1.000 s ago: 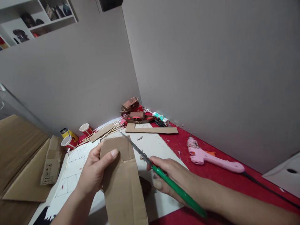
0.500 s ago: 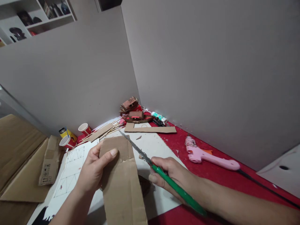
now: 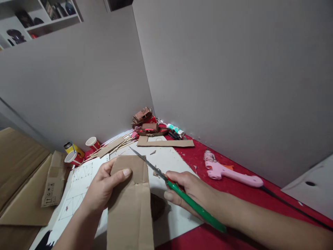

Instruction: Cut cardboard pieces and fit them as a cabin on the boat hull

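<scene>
My left hand (image 3: 108,182) grips a long strip of cardboard (image 3: 131,211) by its upper left edge, the thumb lying flat on its face. A crease runs across the strip below the thumb. In my right hand (image 3: 186,189) is a pair of scissors (image 3: 195,205) with green handles, its blades pointing up and left. The blades cross the strip's top right corner; whether they are parted there is hard to see. Behind the strip, a dark brown object (image 3: 158,207) is mostly hidden.
A pink glue gun (image 3: 231,173) lies on the red tabletop at right, its cord trailing off. Model boats (image 3: 151,128), an L-shaped cardboard piece (image 3: 169,142) and thin sticks (image 3: 125,142) sit at the back. Paper cups (image 3: 74,158) and a cardboard box (image 3: 26,191) stand left.
The cardboard strip has turned slightly, its lower end shifting left. Both hands stay in nearly the same place, and the scissors remain at the top right corner.
</scene>
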A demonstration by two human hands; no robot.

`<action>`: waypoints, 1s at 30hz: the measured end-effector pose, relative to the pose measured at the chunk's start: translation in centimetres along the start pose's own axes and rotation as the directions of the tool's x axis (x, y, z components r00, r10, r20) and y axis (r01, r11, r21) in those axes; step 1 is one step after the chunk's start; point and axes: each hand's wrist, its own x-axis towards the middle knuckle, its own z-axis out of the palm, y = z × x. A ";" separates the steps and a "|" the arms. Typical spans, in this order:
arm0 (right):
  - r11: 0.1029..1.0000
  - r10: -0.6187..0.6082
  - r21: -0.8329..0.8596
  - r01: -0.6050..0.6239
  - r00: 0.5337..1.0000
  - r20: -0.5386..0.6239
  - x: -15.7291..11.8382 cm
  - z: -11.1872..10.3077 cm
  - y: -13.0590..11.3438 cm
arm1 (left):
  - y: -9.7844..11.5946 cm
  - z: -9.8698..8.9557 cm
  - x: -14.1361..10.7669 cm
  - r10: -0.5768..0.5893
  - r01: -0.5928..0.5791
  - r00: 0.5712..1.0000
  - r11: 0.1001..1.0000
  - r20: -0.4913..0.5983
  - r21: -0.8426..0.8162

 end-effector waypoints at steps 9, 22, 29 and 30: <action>0.977 0.070 0.210 -0.036 0.985 -0.157 0.5 0.0 -0.3 | 0.4 0.0 0.0 0.059 -0.073 0.985 0.994 -0.164 -0.080; 0.645 0.239 0.747 -0.162 0.971 0.004 0.3 0.9 -1.5 | -0.8 -0.1 1.4 0.353 -0.421 0.841 0.903 -0.411 -0.085; 0.767 0.215 0.632 -0.114 0.973 -0.086 -0.2 0.0 -2.9 | -1.5 1.9 0.1 0.228 -0.290 0.903 0.949 -0.363 -0.126; 0.785 0.204 0.612 -0.094 0.973 -0.112 -0.2 -0.1 -2.9 | -1.8 2.5 -0.2 0.202 -0.258 0.920 0.957 -0.335 -0.130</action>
